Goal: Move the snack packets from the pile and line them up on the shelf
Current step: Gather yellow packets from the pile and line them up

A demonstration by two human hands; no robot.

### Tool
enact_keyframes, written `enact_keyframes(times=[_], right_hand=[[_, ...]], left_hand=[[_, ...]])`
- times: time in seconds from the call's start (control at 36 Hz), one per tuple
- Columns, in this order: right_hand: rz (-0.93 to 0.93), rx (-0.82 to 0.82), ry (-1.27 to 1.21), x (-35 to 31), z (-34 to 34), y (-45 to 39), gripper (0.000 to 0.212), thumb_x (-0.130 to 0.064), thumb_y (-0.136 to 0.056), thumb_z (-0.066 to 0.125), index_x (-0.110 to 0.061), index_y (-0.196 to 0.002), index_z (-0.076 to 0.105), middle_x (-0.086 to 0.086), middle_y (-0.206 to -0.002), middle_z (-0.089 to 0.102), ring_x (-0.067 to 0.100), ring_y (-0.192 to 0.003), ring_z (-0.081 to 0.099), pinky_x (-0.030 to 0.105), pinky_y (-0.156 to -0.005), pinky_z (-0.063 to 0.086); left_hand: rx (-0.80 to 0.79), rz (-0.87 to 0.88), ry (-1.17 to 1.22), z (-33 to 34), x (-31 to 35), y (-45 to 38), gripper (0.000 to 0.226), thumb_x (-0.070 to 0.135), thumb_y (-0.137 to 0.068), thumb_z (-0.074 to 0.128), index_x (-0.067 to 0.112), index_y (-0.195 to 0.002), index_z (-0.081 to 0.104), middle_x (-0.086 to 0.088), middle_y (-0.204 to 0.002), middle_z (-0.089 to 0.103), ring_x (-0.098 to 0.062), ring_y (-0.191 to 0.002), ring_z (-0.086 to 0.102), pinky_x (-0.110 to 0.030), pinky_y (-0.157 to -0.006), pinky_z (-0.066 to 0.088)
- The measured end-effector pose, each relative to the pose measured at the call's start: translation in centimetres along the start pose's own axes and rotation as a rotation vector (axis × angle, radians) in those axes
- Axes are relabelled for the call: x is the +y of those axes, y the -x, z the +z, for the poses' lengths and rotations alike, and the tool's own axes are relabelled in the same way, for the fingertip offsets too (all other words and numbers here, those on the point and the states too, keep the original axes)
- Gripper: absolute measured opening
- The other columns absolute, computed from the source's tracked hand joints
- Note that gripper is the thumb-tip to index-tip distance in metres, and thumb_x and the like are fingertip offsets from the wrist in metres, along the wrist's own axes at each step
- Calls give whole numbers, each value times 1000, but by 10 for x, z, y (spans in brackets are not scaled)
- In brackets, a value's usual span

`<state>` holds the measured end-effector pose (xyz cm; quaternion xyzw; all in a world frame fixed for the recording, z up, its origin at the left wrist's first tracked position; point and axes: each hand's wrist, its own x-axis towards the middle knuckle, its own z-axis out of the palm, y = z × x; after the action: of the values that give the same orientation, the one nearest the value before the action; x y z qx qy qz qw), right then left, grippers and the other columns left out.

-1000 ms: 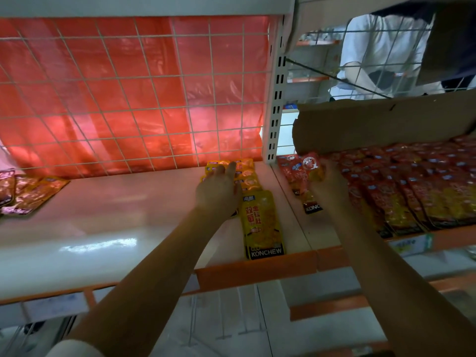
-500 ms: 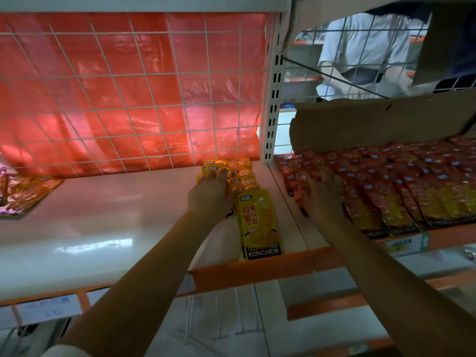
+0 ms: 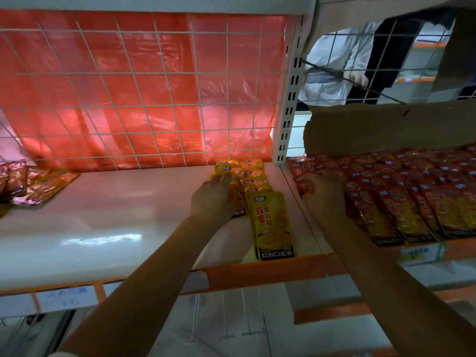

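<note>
- Step, as we judge it: laying out a second yellow row on the shelf (image 3: 103,202), just left of the finished row (image 3: 260,191).
- Our left hand (image 3: 213,199) sits at about 12 o'clock, centre of view, fingers (image 3: 224,179) curled over a yellow packet (image 3: 238,212); its KONCHEW end shows just under the palm. We read it as holding or pressing the packet flat.
- Our right hand (image 3: 324,194) is at 2 o'clock on the red pile (image 3: 412,197), back of hand toward us. Fingers are hidden, so we can't tell if they grip a packet or just rest on it.
- Red pile fills the right bay, overlapping rows out to 3 o'clock.
- Next move likely: release the yellow packet squared against its neighbour, then fetch another.
</note>
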<state>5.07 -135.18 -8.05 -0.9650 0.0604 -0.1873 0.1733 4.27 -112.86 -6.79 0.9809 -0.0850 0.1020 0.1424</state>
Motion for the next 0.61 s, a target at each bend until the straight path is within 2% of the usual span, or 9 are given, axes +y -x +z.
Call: enact_keyframes(times=[0.06,0.14,0.22,0.31,0.42,0.53,0.61], right_hand=[[-38,10,-95,-14,-1,0,42,-1,-76,59,-12,-116,66,12,-119,60,33,-114,50,36,-94,44],[-127,26,-174,-42,-5,2,43,-1,-73,51,-9,-113,67,13,-122,59,32,-117,50,36,-97,43],[-230,17,-192,-74,-6,7,42,6,-70,55,-5,-109,68,19,-110,63,37,-108,54,32,-91,40],[-298,-45,-233,-107,0,11,44,9,-68,58,-5,-108,69,20,-104,62,37,-104,55,34,-88,41],[-368,-193,-192,-153,18,17,45,5,-77,54,-9,-118,63,15,-119,58,32,-115,47,28,-94,30],[-424,-304,-240,-202,41,25,43,5,-79,53,-11,-117,64,12,-118,58,29,-113,51,29,-95,39],[-482,-353,-248,-243,57,34,43,5,-79,52,-13,-117,64,10,-114,58,27,-110,50,27,-90,38]], left_hand=[[9,-6,-16,-3,-6,4,49,31,-95,45,18,-140,33,-8,-122,52,-27,-111,52,-35,-82,45],[36,-41,-32,-10,-17,9,49,29,-94,45,19,-140,33,-8,-121,51,-27,-110,51,-36,-82,46],[52,-69,-44,-19,-33,17,50,29,-94,43,16,-141,31,-9,-123,50,-28,-113,49,-37,-83,46],[85,-79,-82,-28,-52,28,49,29,-95,41,15,-141,31,-9,-122,50,-26,-112,49,-35,-80,46],[110,-122,-111,-40,-89,43,50,28,-95,41,14,-142,31,-8,-122,51,-25,-111,48,-36,-80,48],[128,-181,-110,-54,-136,59,52,28,-96,40,15,-145,29,-7,-123,51,-25,-111,47,-34,-82,47],[138,-230,-125,-67,-173,72,52,30,-97,39,16,-145,27,-6,-123,51,-23,-112,47,-33,-84,47]])
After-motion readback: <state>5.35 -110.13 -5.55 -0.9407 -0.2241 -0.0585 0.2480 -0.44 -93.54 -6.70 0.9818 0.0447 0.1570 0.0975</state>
